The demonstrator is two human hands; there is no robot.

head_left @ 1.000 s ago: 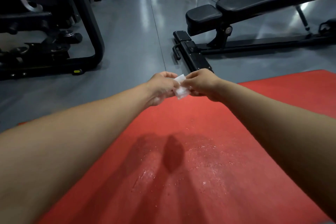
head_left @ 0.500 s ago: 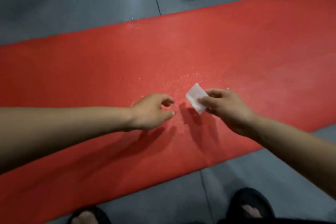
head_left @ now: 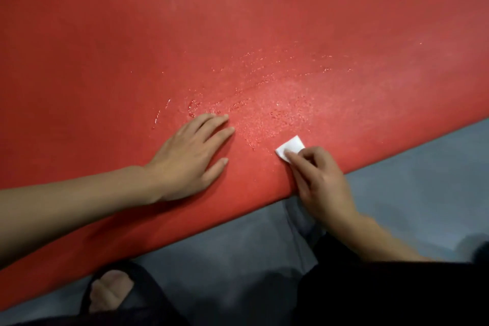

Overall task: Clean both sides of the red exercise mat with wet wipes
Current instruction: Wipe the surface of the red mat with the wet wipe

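**Two hands on the red mat, one with a wipe**

The red mat (head_left: 105, 47) lies flat on the grey floor (head_left: 423, 193) and fills most of the view. Its near edge runs on a slant, low on the left side and higher on the right side.

The left hand (head_left: 190, 159) lies flat on the mat, close to that near edge. Its fingers are straight and spread out — the grip is open and holds nothing. The palm presses down on the red top.

The right hand (head_left: 317, 180) is to the right of the left hand, right over the mat's near edge. Its fingers are curled, and the grip pinches a small white wet wipe (head_left: 291, 147). The wipe is folded into a little square. It rests on the mat, just inside the near edge, and it pokes out past the fingertips.

Between the two hands, and a bit farther in on the mat, there is a wet patch (head_left: 264, 116). It shines with small drops and streaks.

Below the mat's near edge, on the floor, a foot in a black sandal (head_left: 113, 291) shows — and a dark trouser leg (head_left: 383, 294) sits under the right arm.
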